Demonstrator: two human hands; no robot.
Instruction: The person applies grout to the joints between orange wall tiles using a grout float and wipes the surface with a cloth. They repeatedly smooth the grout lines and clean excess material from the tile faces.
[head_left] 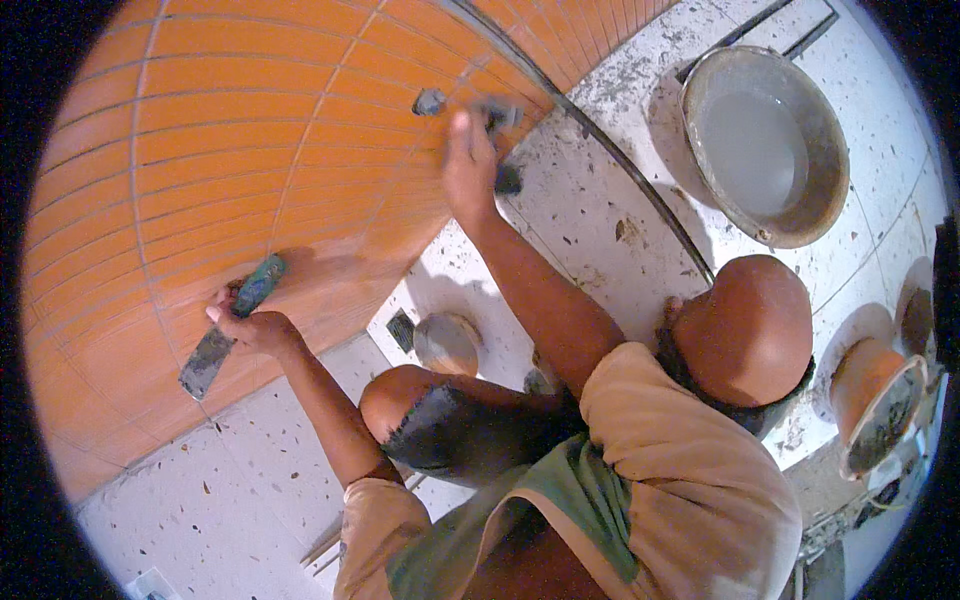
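My left hand (pixel 245 325) is closed around a scraper (pixel 208 362) with a green handle and a wide, grout-smeared blade, held against or just off the orange tiled wall (pixel 220 120), low on the left. My right hand (pixel 472 155) is up at the wall to the right, fingers curled and blurred, at a dark object that I cannot make out. A small grey fitting or lump (pixel 428 101) is on the wall just left of it.
A basin of cloudy water (pixel 760 140) is on the speckled white floor (pixel 620 230), beside a long dark hose or bar (pixel 640 170). A small round container (pixel 440 340) stands by a drain grate (pixel 400 330); an orange bucket (pixel 870 400) sits at right. My bent knees fill the lower middle.
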